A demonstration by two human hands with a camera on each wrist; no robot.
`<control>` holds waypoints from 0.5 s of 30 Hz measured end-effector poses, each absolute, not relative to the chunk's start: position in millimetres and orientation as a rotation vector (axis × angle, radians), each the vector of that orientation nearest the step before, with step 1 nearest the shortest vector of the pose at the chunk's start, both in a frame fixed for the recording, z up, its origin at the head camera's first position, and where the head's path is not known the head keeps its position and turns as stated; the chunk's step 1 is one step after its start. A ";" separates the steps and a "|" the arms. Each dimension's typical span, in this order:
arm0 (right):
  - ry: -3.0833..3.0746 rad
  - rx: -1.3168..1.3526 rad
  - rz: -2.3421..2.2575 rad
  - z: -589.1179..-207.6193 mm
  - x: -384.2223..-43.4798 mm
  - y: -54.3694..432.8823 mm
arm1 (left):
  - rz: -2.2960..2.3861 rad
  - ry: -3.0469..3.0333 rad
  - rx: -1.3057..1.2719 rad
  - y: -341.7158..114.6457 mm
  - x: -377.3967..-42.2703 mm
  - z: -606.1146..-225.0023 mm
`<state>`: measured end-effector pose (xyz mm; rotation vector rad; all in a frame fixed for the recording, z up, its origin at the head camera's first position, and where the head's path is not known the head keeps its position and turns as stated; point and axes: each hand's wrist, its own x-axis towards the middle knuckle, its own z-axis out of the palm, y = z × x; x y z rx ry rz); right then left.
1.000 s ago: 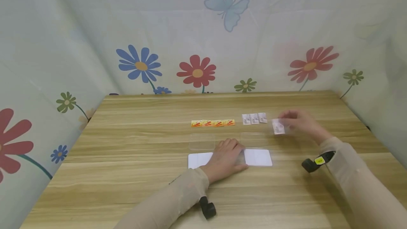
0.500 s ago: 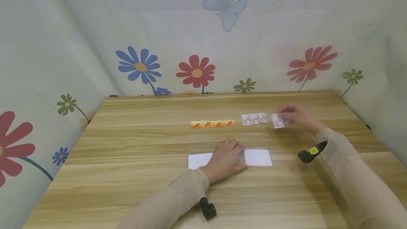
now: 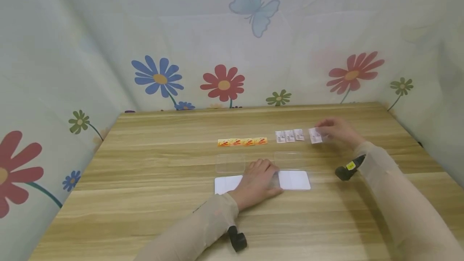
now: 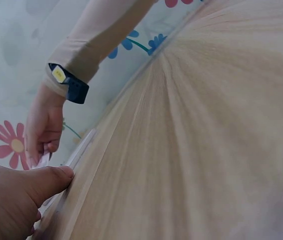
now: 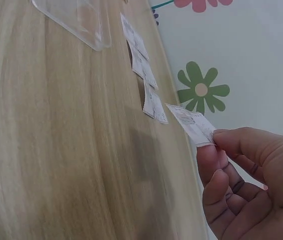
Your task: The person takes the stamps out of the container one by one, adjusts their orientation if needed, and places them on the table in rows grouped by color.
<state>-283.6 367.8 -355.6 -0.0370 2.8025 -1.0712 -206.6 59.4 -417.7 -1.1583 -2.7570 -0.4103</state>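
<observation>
My right hand (image 3: pixel 338 131) pinches a small white sachet (image 3: pixel 315 135) by its right edge, between thumb and fingertips. In the right wrist view this sachet (image 5: pixel 194 125) hangs above the table, tilted, with faint grey print and crimped ends. Beside it on the table lie several similar white sachets (image 3: pixel 289 136) in a row. My left hand (image 3: pixel 256 182) rests over the inner ends of two flat white rectangular pieces, a left one (image 3: pixel 226 184) and a right one (image 3: pixel 295 180). The left thumb (image 4: pixel 51 182) lies extended along the near edge; what its palm covers is hidden.
Several yellow-and-red sachets (image 3: pixel 242 141) lie in a row left of the white ones. Two clear plastic trays or lids, a left one (image 3: pixel 230 163) and a right one (image 3: pixel 288 160), sit behind the white pieces. A flowered cloth (image 3: pixel 181 23) hangs beyond the wooden table (image 3: pixel 145 212).
My right hand has carried its white sachet away from me and slightly left, level with the row of white sachets. The left hand has stayed in place.
</observation>
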 end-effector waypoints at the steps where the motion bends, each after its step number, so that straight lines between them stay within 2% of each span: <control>1: 2.799 -0.033 -1.077 -356.3 -285.3 367.7 | -0.410 -2.756 -1.159 59.3 -207.0 -417.8; 15: 2.772 0.028 -1.112 -364.9 -299.9 365.4 | -0.401 -2.736 -1.167 57.2 -210.7 -417.7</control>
